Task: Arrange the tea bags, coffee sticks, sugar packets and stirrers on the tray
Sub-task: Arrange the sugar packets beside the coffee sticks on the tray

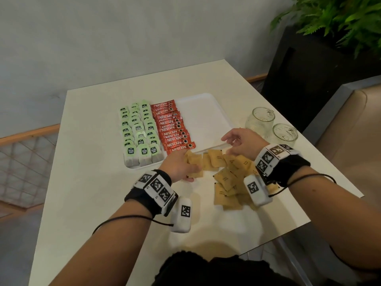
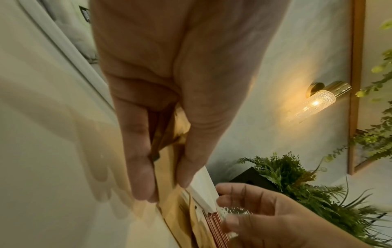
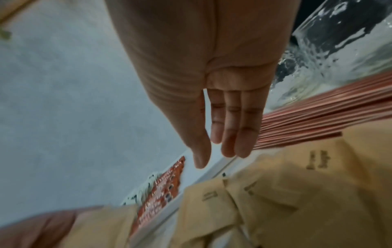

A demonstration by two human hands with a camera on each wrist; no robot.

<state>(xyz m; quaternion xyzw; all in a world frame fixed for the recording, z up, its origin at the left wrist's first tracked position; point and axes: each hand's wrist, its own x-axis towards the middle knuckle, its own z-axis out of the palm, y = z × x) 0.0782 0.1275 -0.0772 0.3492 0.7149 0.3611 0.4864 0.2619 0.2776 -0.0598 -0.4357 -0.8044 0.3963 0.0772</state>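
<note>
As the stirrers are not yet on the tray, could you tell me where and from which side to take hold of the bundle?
Probably across the stirrers near their free ends, from above with the right hand: they lie flat and parallel, a glass jar stands close on one side and sugar packets crowd the other.

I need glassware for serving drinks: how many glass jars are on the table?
2. One glass jar stands right of the tray; the other glass jar sits just nearer, beside the right hand. None seem hidden.
</note>
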